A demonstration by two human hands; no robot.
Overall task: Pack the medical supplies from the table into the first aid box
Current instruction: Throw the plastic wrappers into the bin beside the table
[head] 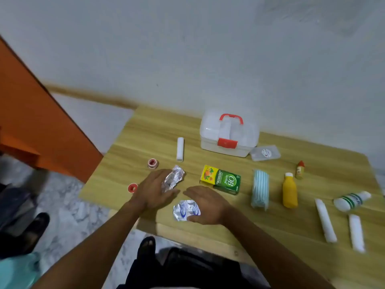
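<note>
Left hand [155,189], fingers spread flat, lies against a crumpled foil blister pack [173,177]; right hand [207,205] rests loosely over a second foil blister strip [185,209] near the front edge of the wooden table [145,138], gripping nothing visibly. Behind them, the white first aid box [228,135] stands closed, its red latch facing forward, with an OB Herbal carton [221,180] between box and hands.
</note>
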